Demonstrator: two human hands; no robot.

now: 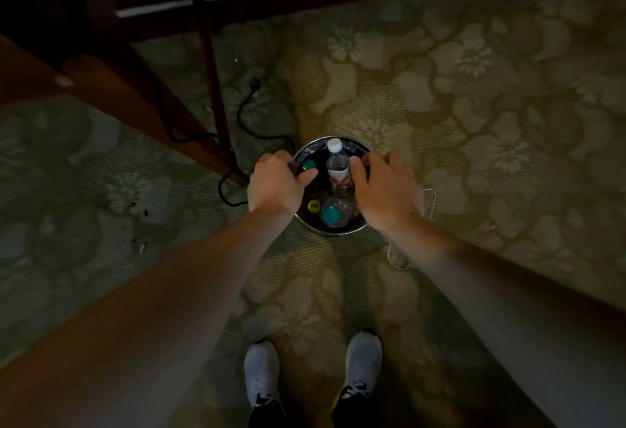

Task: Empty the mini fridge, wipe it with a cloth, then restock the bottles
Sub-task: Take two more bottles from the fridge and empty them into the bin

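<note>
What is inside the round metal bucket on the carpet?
Four bottles show: a white-capped bottle, plus a green cap, a yellow cap and a teal cap. The left hand and right hand grip the bucket rim, covering its sides; the bottom is hidden.

Your round silver metal bucket looks shiny and smooth. At its 12 o'clock, the clear plastic bottle with a white cap is glossy. The green flowered carpet is matt, ribbed cloth. At 10 o'clock, the brown wooden leg looks smooth.
</note>
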